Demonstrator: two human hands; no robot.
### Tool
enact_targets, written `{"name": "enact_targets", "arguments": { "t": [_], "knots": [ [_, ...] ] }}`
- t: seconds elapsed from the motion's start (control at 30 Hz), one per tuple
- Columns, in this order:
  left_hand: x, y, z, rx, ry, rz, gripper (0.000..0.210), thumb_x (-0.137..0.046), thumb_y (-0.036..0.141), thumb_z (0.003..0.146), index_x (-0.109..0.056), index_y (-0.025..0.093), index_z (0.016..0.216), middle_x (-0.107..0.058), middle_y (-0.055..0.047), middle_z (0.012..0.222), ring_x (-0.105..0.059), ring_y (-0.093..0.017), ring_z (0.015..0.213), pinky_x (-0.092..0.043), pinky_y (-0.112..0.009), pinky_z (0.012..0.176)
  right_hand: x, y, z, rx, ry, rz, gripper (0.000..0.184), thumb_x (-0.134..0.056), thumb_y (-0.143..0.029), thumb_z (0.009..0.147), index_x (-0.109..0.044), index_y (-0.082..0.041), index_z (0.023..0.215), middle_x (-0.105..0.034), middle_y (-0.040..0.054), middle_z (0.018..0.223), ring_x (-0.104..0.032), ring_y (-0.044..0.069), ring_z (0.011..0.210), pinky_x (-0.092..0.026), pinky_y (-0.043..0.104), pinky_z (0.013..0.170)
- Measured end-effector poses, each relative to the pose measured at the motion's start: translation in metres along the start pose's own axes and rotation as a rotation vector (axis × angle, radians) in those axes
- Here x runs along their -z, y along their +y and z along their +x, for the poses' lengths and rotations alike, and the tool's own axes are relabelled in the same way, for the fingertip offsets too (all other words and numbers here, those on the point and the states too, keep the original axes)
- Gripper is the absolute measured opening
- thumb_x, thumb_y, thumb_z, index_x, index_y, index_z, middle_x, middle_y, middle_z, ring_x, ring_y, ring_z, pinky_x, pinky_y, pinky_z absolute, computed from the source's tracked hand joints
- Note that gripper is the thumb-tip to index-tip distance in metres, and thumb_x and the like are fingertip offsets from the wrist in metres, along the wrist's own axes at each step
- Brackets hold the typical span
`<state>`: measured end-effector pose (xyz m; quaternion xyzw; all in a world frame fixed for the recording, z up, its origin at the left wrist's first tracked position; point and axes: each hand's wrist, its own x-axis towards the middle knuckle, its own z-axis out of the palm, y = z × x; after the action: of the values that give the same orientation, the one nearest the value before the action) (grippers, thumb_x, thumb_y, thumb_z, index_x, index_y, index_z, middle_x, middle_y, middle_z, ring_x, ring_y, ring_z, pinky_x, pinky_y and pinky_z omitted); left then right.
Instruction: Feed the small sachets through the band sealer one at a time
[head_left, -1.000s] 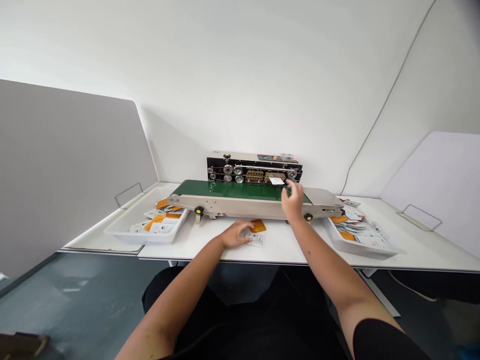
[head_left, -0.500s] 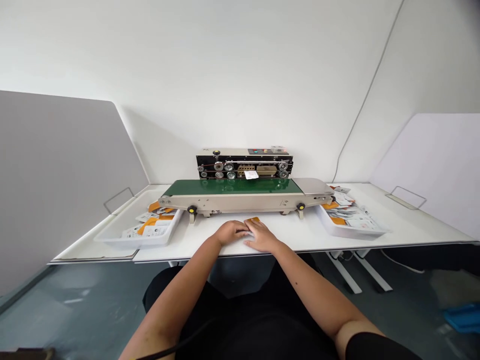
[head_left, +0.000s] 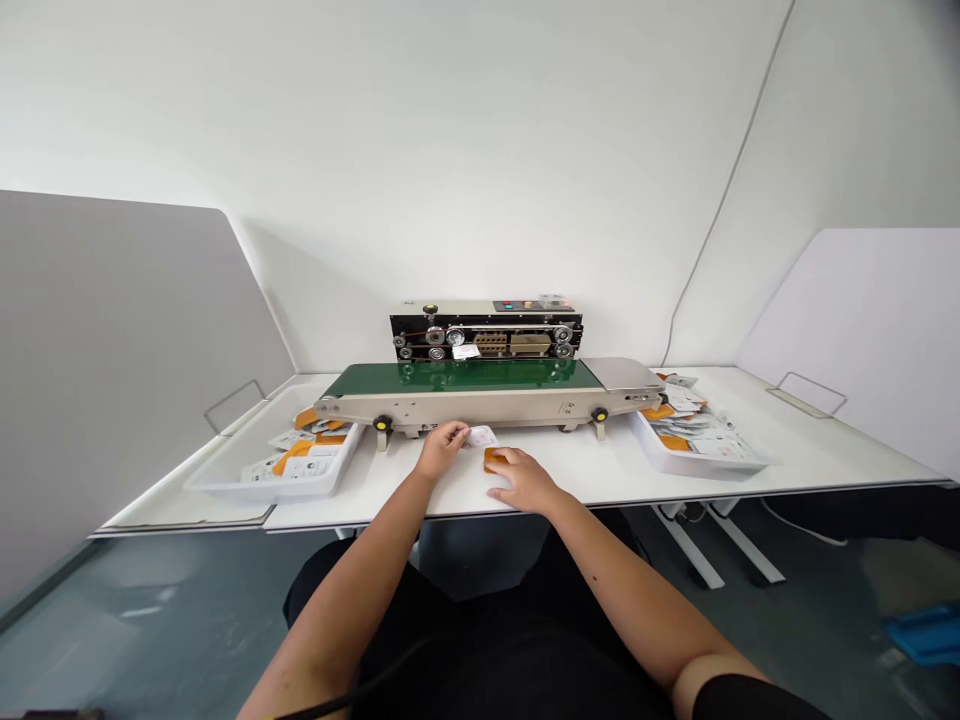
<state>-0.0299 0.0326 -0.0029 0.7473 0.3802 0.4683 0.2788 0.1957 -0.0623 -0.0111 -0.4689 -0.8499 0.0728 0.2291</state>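
Note:
My left hand (head_left: 441, 450) pinches the left edge of a small white printed packet (head_left: 482, 436), just in front of the machine. To its right, my right hand (head_left: 526, 480) has its fingers on an orange packet (head_left: 493, 459) close to the tabletop. A band sealing machine (head_left: 487, 335) with metal rollers stands behind a green conveyor belt (head_left: 465, 376). Another white packet (head_left: 466, 352) is held upright-edged in the sealer's rollers, above the belt.
A white bin (head_left: 341, 478) of white and orange packets stands on the left of the table. A second bin (head_left: 675, 461), also filled with packets, is at the right end of the conveyor. Grey-white partitions (head_left: 135, 350) flank the table.
My hands have moved apart from each other. The left now holds out a white packet, the right an orange one. The packet in the sealer has travelled left.

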Motion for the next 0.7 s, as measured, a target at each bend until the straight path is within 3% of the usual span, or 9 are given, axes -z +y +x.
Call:
{"name": "enact_targets", "arguments": {
  "t": [0.17, 0.3, 0.37, 0.47, 0.53, 0.63, 0.7],
  "knots": [
    [0.003, 0.007, -0.001, 0.025, 0.033, 0.029, 0.029, -0.055, 0.043, 0.091, -0.069, 0.018, 0.086, -0.060, 0.002, 0.063, -0.051, -0.013, 0.057, -0.041, -0.023, 0.056, 0.008, -0.011, -0.009, 0.316, -0.124, 0.015, 0.053, -0.072, -0.056, 0.082, -0.065, -0.037, 0.131, -0.052, 0.0023, 0.149, -0.048, 0.030, 0.130, -0.035, 0.047, 0.109],
    [0.003, 0.008, -0.001, 0.036, 0.039, 0.032, 0.030, -0.055, 0.043, 0.090, -0.069, 0.017, 0.087, -0.060, 0.001, 0.064, -0.051, -0.014, 0.058, -0.039, -0.024, 0.055, 0.000, -0.006, -0.016, 0.439, -0.079, 0.218, 0.029, -0.059, -0.037, 0.095, -0.071, -0.035, 0.122, -0.068, 0.0014, 0.129, -0.059, 0.022, 0.119, -0.041, 0.042, 0.105],
    [0.003, 0.006, 0.000, 0.039, 0.039, 0.040, 0.030, -0.055, 0.042, 0.090, -0.070, 0.017, 0.087, -0.061, 0.000, 0.065, -0.052, -0.014, 0.060, -0.040, -0.024, 0.057, -0.004, 0.002, -0.019, 0.307, 0.057, 0.416, 0.026, -0.056, -0.034, 0.097, -0.074, -0.032, 0.115, -0.074, 0.0027, 0.116, -0.065, 0.021, 0.107, -0.047, 0.039, 0.098],
    [0.004, 0.003, 0.002, 0.050, 0.047, 0.053, 0.029, -0.054, 0.042, 0.090, -0.070, 0.017, 0.088, -0.063, 0.000, 0.066, -0.055, -0.015, 0.063, -0.042, -0.024, 0.058, -0.006, 0.017, -0.021, -0.108, 0.398, 0.776, 0.034, -0.061, -0.046, 0.092, -0.072, -0.025, 0.116, -0.074, 0.0069, 0.108, -0.068, 0.023, 0.096, -0.054, 0.036, 0.084],
    [0.004, 0.001, 0.002, 0.055, 0.047, 0.059, 0.029, -0.054, 0.042, 0.090, -0.070, 0.017, 0.088, -0.063, 0.000, 0.066, -0.055, -0.015, 0.064, -0.042, -0.023, 0.058, -0.005, 0.025, -0.020, -0.326, 0.559, 1.001, 0.046, -0.063, -0.053, 0.087, -0.067, -0.021, 0.120, -0.073, 0.0085, 0.104, -0.068, 0.022, 0.087, -0.055, 0.033, 0.070],
    [0.004, -0.001, 0.002, 0.061, 0.035, 0.063, 0.030, -0.054, 0.043, 0.090, -0.070, 0.017, 0.088, -0.063, 0.000, 0.066, -0.055, -0.015, 0.063, -0.041, -0.023, 0.057, -0.006, 0.031, -0.015, -0.483, 0.643, 1.196, 0.050, -0.069, -0.054, 0.080, -0.063, -0.021, 0.118, -0.070, 0.0051, 0.091, -0.065, 0.019, 0.070, -0.049, 0.026, 0.053],
    [0.003, -0.002, 0.002, 0.066, 0.030, 0.064, 0.031, -0.054, 0.044, 0.090, -0.070, 0.018, 0.088, -0.063, 0.000, 0.067, -0.054, -0.015, 0.062, -0.041, -0.023, 0.056, -0.007, 0.033, -0.012, -0.523, 0.662, 1.239, 0.048, -0.072, -0.050, 0.075, -0.062, -0.024, 0.114, -0.068, 0.0019, 0.084, -0.063, 0.018, 0.067, -0.048, 0.026, 0.052]
  ]
}}
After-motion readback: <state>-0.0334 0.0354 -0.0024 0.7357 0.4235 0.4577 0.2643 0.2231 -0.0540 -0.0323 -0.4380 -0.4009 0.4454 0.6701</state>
